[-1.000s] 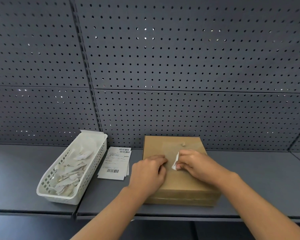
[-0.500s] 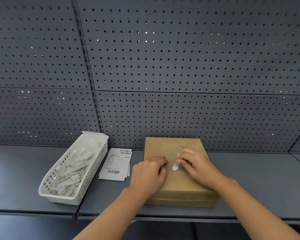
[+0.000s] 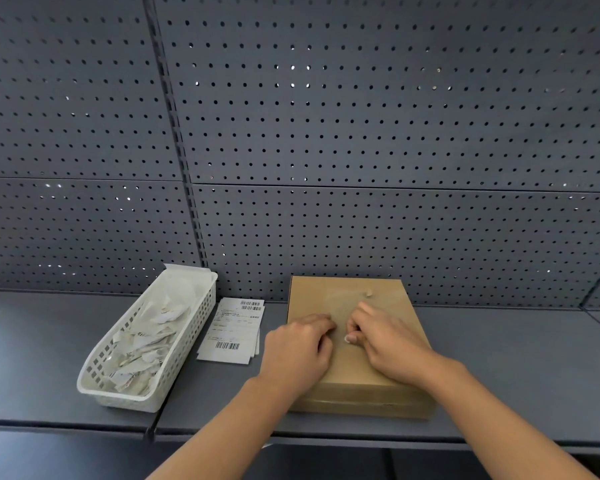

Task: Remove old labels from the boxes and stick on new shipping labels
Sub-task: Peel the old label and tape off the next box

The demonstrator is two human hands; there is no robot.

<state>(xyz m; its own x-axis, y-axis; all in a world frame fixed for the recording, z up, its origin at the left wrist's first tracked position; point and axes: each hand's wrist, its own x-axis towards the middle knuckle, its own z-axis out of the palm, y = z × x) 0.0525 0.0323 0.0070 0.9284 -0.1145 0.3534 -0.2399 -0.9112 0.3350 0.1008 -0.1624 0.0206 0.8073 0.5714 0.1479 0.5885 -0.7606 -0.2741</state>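
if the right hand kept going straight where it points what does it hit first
Probably the left hand: the right hand points left across the box top, and those curled fingers sit just beyond a small gap.

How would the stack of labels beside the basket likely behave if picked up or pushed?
The labels look thin and flat, so probably light and floppy. Their edges lie fanned, so a push would likely slide them apart.

A flat brown cardboard box lies on the shelf, its far edge close to the back wall. A faint paler patch and one small curled scrap mark the far part of its top. Just left lies a face-up stack of white barcoded shipping labels.
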